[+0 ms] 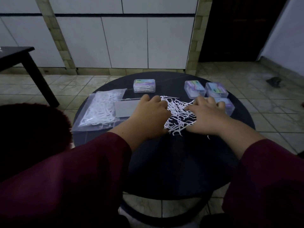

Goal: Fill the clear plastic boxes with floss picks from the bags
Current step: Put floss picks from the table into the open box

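At frame centre, left hand (150, 115) and right hand (206, 115), fingers spread wide, herd loose floss picks (178, 115) together for scooping.

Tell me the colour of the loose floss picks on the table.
White; the loose floss picks show plainly in the head view against the dark table.

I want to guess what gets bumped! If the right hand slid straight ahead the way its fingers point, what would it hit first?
Probably the nearest clear plastic box: the right hand's fingertips already sit at its edge, perhaps touching. Two more boxes lie behind it.
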